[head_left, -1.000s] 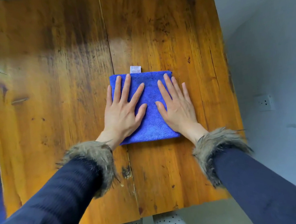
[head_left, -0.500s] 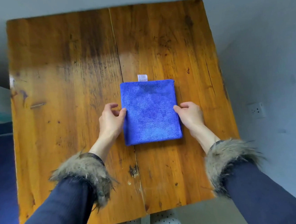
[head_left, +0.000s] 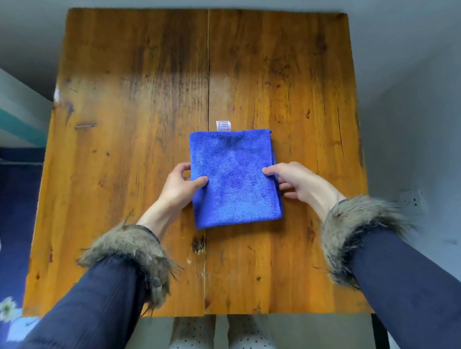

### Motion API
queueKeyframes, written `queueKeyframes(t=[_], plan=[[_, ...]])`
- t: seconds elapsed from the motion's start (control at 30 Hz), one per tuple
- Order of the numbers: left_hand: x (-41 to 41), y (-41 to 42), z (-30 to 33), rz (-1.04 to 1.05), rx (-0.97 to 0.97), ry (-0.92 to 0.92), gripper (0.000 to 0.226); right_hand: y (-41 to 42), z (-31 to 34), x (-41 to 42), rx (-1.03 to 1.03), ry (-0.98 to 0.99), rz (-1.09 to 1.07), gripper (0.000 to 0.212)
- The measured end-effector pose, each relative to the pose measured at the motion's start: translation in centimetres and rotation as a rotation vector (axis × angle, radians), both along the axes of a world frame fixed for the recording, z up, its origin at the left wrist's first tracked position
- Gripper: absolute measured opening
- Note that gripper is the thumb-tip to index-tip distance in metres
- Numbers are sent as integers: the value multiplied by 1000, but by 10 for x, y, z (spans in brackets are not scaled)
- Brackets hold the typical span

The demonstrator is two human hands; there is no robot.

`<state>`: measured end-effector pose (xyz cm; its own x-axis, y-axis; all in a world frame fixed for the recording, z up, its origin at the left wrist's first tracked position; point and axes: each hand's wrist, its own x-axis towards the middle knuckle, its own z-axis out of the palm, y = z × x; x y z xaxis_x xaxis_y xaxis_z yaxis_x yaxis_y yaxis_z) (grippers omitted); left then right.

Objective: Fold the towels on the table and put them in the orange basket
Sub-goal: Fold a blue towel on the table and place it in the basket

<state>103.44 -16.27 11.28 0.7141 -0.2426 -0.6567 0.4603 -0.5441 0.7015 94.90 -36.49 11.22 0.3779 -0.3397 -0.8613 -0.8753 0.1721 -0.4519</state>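
Blue towel (head_left: 233, 176) pinched between left hand (head_left: 178, 187) — right hand (head_left: 294, 180).

We see one towel (head_left: 234, 178), a bright blue, fluffy cloth folded into a neat, nearly square pad of several layers. It lies flat on the table (head_left: 132, 105), a little right of the seam between the two boards, nearer the near edge than the far one and well apart from both side edges. Its sides run roughly parallel to the table's edges. A small white tag (head_left: 224, 126) pokes out from its far edge, near the far left corner. Layered edges show along the right side. The basket is not in view.
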Motion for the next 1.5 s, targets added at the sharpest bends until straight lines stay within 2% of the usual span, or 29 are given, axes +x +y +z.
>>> queueKeyframes(t=[0.13,0.3,0.43,0.6,0.77,0.87,1.1,1.2,1.37,1.5], plan=[[-21,30,9,113,-106,142,31,14,5,-3,83,-67,69,29],[-46,83,32,204,-134,171,30,49,33,-12,238,-101,152,16],[-65,147,60,311,-172,180,28,100,64,-7,314,-123,308,19],[-88,246,100,512,-225,109,32,198,110,19,312,-201,509,7],[-115,361,133,688,-279,6,25,321,141,35,304,-278,704,13],[-134,426,147,784,-248,-59,25,395,153,36,307,-301,800,15],[-164,537,160,957,-217,-141,31,526,171,40,327,-352,992,14],[-167,573,155,1026,-212,-140,39,570,171,51,329,-334,1045,16],[-159,612,147,1109,-216,-132,37,624,166,76,304,-316,1110,17],[-133,658,128,1162,-163,-90,53,677,156,113,276,-299,1175,15]])
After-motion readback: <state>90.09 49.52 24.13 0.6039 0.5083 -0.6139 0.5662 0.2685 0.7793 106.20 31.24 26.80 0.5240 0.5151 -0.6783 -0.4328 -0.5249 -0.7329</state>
